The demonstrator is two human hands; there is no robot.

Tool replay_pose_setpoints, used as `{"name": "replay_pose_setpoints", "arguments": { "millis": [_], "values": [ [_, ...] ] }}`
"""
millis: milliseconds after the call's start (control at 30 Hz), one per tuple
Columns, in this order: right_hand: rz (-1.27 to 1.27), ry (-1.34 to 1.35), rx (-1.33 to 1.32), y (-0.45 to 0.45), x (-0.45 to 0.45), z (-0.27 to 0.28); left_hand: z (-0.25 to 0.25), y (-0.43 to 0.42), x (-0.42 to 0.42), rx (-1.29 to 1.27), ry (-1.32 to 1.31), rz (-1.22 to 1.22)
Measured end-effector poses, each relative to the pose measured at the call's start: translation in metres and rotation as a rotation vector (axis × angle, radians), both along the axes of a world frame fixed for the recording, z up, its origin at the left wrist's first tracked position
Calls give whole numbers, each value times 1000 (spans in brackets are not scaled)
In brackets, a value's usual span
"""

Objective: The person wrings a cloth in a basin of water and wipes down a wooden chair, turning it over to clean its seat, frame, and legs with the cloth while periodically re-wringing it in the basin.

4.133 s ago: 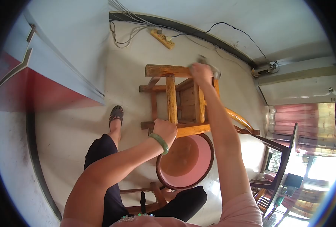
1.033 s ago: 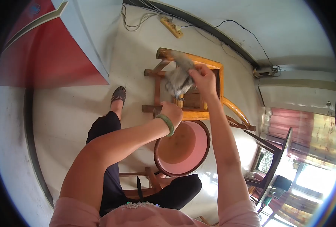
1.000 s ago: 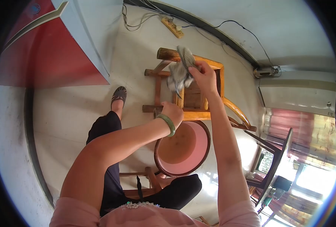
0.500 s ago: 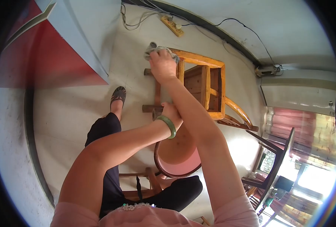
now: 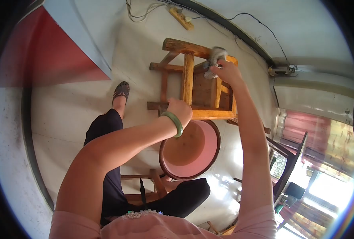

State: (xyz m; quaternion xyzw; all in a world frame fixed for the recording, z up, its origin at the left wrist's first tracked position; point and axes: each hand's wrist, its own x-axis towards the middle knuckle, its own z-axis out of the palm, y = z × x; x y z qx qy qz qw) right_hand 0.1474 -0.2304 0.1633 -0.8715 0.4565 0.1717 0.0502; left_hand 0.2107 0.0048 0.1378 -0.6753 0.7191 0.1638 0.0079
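A wooden chair (image 5: 187, 79) lies tipped over on the floor, its legs toward the left. My left hand (image 5: 180, 112), with a green bangle at the wrist, is closed round the chair's near leg, beside the crossbar. In my right hand (image 5: 228, 73) is a grey cloth (image 5: 216, 60), held against the chair's far rail near its right corner; the cloth is slightly blurred. Just below the chair stands a pink basin (image 5: 211, 145) with a dark rim, holding cloudy brownish water.
A red and grey cabinet (image 5: 61, 44) stands at the left. Behind the chair, a yellow power strip (image 5: 181, 18) and cables lie along the wall. A wooden stool (image 5: 158, 183) is by my legs. Dark furniture (image 5: 290, 169) and curtains (image 5: 308, 127) are at the right.
My right hand has moved the cloth from the end of the chair's far leg rightward along the rail. My left hand still holds the near leg. The view has shifted slightly.
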Motion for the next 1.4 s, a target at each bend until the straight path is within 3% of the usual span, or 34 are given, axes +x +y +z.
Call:
{"name": "replay_pose_setpoints", "arguments": {
  "millis": [100, 200, 400, 600, 667, 733, 867, 1000, 1067, 1200, 1400],
  "values": [
    [57, -17, -165, 20, 2, -12, -5, -1, -1, -11, 37, 29],
    [380, 387, -139, 38, -4, -12, -7, -5, 0, 21, 70, 55],
    [144, 388, 147, 93, -38, -6, 1, -5, 8, 118, 73, 50],
    [-129, 43, 344, 87, -92, 11, -4, -3, 11, 116, 94, 67],
    [-96, 134, 105, 73, -100, 21, -5, -2, 9, 86, 80, 72],
    [-233, -26, 49, 40, -94, 29, -5, -3, 8, 90, 83, 72],
    [-105, -93, -439, -35, -74, 7, -3, -9, 8, 167, 86, 20],
    [-116, -183, -228, -61, -70, -28, -2, -8, 7, 133, 105, 23],
    [-168, -51, -368, -46, -59, -28, 5, -13, 9, 217, 109, 19],
    [-105, 166, -303, 0, -70, -2, 6, -12, 11, 215, 81, 15],
    [-147, 159, -252, 71, -133, -17, 13, -11, 74, 272, 379, 98]
  ]
}}
